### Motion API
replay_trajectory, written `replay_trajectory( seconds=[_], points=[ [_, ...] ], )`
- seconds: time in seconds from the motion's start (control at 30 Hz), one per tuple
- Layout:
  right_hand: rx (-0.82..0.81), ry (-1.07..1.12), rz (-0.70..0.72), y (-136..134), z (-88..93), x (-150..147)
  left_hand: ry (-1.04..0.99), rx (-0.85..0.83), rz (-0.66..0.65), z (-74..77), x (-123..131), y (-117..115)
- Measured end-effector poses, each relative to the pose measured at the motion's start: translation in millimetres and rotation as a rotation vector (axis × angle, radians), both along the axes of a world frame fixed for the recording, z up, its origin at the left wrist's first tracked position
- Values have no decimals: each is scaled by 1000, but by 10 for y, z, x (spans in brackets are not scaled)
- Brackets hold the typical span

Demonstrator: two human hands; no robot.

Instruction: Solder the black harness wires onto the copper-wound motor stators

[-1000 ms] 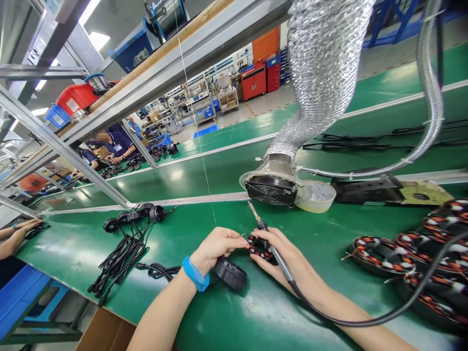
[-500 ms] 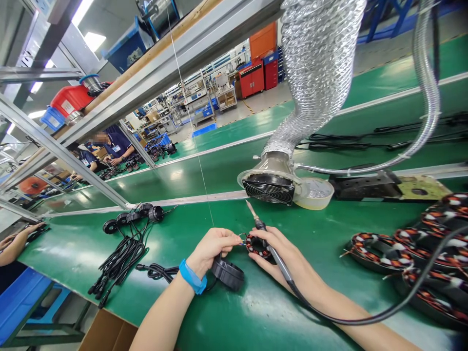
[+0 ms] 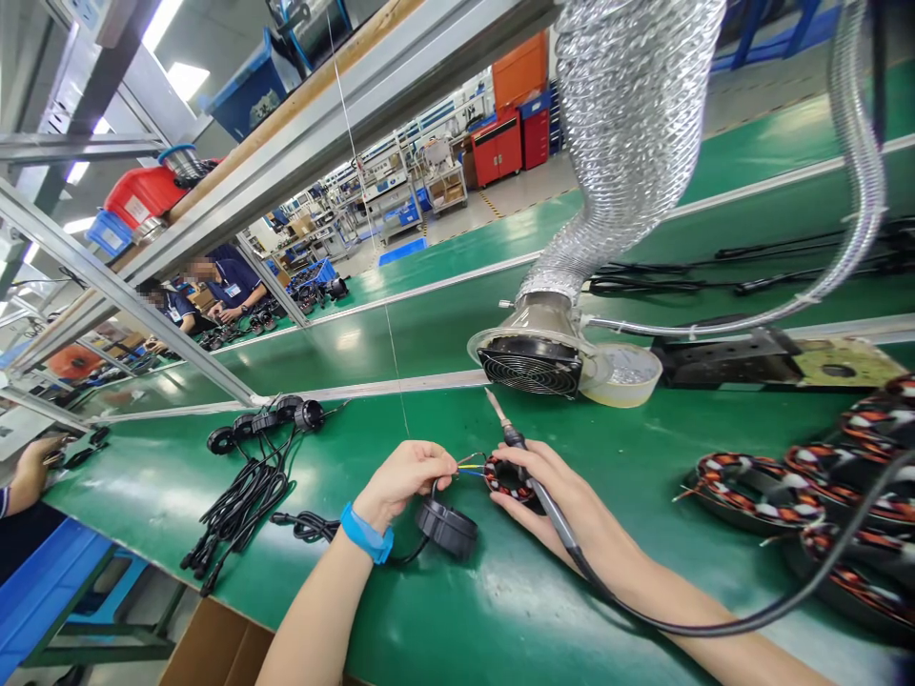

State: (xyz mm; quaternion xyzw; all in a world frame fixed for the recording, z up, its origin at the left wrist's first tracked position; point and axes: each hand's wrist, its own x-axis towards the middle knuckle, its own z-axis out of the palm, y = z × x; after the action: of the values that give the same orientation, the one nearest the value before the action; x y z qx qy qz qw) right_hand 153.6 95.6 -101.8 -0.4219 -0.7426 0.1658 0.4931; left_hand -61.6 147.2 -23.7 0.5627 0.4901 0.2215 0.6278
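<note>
My left hand (image 3: 413,474), with a blue wristband, pinches thin coloured wires (image 3: 470,469) that run to a small wound coil ring (image 3: 504,479). My right hand (image 3: 547,481) grips that ring at its right side and also holds a soldering iron (image 3: 552,510), whose tip points up and away over the bench. Just below my left hand, a round black housing (image 3: 447,528) with a black cable rests on the green bench.
A fan with a silver duct (image 3: 621,143) stands behind my hands, beside a round tub (image 3: 626,375). Coil rings (image 3: 750,486) lie at right, cabled black housings (image 3: 247,495) at left. A metal shelf (image 3: 286,157) crosses above. Other people sit further left.
My left hand has moved slightly left, away from the ring, and more of the yellow and blue wires now shows between the hands. My right hand keeps its hold.
</note>
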Motion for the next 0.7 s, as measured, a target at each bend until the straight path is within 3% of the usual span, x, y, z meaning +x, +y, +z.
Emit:
replay_trajectory(
  seconds=[0.17,0.43,0.7],
  points=[
    [15,-11,1,0,30,-12,-23,55,67,-32,156,-30],
    [30,-3,-17,13,29,-28,-83,-11,14,-107,109,-2],
    [9,-20,-15,17,8,-28,-28,-10,34,-67,232,-21]
  ],
)
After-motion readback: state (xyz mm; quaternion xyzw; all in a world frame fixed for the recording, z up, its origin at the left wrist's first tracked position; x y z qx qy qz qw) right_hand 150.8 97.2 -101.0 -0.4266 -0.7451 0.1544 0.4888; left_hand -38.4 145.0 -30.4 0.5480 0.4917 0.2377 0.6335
